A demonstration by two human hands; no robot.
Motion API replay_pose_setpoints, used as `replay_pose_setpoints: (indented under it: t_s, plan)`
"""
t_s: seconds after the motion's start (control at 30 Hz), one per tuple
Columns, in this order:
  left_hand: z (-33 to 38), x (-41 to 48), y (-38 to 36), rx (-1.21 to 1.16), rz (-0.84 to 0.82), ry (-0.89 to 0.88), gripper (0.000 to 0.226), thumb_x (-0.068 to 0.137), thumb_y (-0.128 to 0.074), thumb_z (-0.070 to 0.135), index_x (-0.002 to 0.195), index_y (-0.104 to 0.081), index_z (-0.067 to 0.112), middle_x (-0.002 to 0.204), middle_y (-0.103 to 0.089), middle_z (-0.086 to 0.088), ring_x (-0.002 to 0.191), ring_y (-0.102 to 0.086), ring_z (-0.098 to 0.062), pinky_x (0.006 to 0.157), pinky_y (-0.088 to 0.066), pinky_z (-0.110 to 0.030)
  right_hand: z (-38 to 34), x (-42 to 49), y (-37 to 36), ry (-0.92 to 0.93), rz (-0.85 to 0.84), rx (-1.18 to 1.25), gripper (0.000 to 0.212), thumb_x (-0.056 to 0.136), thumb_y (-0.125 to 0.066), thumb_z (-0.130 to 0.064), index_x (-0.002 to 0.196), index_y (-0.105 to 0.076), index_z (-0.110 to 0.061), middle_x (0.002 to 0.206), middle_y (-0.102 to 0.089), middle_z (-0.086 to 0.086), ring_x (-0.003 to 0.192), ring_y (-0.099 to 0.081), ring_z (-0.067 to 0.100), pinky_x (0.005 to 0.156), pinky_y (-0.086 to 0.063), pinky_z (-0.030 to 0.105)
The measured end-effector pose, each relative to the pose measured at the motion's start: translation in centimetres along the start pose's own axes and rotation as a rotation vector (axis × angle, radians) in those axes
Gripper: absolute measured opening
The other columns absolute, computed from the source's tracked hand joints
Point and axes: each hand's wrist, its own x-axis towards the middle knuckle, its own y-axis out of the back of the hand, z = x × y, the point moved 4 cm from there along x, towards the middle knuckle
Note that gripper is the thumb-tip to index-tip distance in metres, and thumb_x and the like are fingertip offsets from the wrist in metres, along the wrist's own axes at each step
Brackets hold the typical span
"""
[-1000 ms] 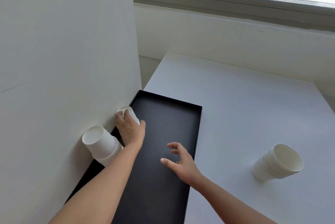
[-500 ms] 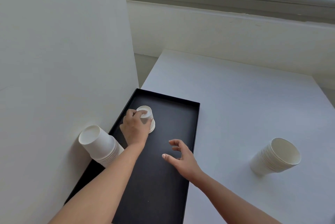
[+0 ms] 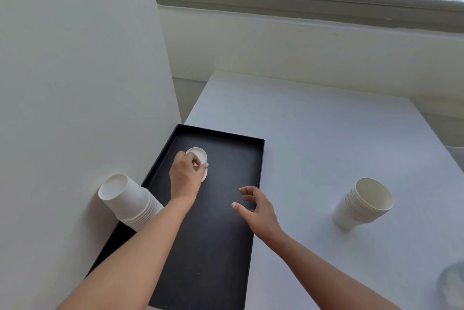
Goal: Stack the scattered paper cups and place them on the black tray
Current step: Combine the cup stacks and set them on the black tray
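One upside-down cup stands on tray, inside left grip.

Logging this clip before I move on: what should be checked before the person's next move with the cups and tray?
1. Single cup set down in the tray: ok; it sits upside down on the tray floor, gripped by the left hand.
2. Right hand free: ok; it is open above the tray and holds nothing.
3. Stack by the wall fully inside the tray: cannot tell; it leans, and the left forearm hides part of its foot.
4. Stack on the table moved to the tray: not ok; it stands on the table, right of the tray.
5. Room in the tray: ok; its near half is bare.
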Motion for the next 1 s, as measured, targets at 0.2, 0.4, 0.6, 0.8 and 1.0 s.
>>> replay_pose_setpoints:
  t_s: [0.2,0.4,0.6,0.8,1.0]
  plan:
    - [-0.2,0.2,0.4,-0.016,-0.068,0.009,0.021,0.075,-0.074,0.016,0.073,-0.062,0.000,0.078,-0.047,-0.006,0.070,-0.047,-0.019,0.068,-0.035,-0.027,0.4,-0.6,1.1,-0.011,0.054,0.014,0.026,0.085,-0.066,-0.024,0.108,-0.053,-0.027,0.113,-0.055,-0.015,0.104,-0.052,0.001,0.069,-0.037,0.005]
    - [0.6,-1.4,-0.1,-0.028,-0.146,-0.004,0.020,0.077,-0.072,0.017,0.075,-0.062,0.001,0.079,-0.049,-0.006,0.074,-0.048,-0.018,0.071,-0.038,-0.028,1.5,-0.9,3.1,-0.061,0.103,-0.019,0.023,0.086,-0.064,-0.024,0.108,-0.056,-0.021,0.113,-0.057,-0.010,0.106,-0.054,0.007,0.079,-0.038,0.016]
    - [1.8,-3.6,-0.9,-0.084,-0.188,-0.029,0.019,0.075,-0.074,0.018,0.073,-0.063,0.003,0.077,-0.049,-0.003,0.072,-0.049,-0.017,0.070,-0.037,-0.026,3.7,-1.4,5.6,-0.174,0.170,-0.027,0.016,0.088,-0.061,-0.023,0.102,-0.059,-0.018,0.105,-0.059,-0.008,0.097,-0.057,0.011,0.076,-0.042,0.021]
    - [2.3,-5.7,-1.7,0.013,-0.193,-0.060,0.020,0.075,-0.074,0.028,0.074,-0.063,0.011,0.078,-0.052,0.002,0.078,-0.057,-0.020,0.065,-0.041,-0.028,7.9,-3.4,8.8,-0.412,0.180,0.056,0.015,0.088,-0.061,-0.024,0.086,-0.062,-0.009,0.079,-0.064,0.003,0.066,-0.058,0.016,0.058,-0.045,0.024]
    - [2.1,-6.2,-0.9,0.061,-0.078,-0.069,0.038,0.071,-0.076,0.033,0.102,-0.057,0.019,0.107,-0.053,0.002,0.087,-0.060,-0.021,0.063,-0.039,-0.030,10.6,-5.0,12.5,-0.541,0.363,0.020,0.022,0.084,-0.066,-0.025,0.072,-0.058,-0.008,0.064,-0.062,0.006,0.060,-0.059,0.019,0.059,-0.046,0.028]
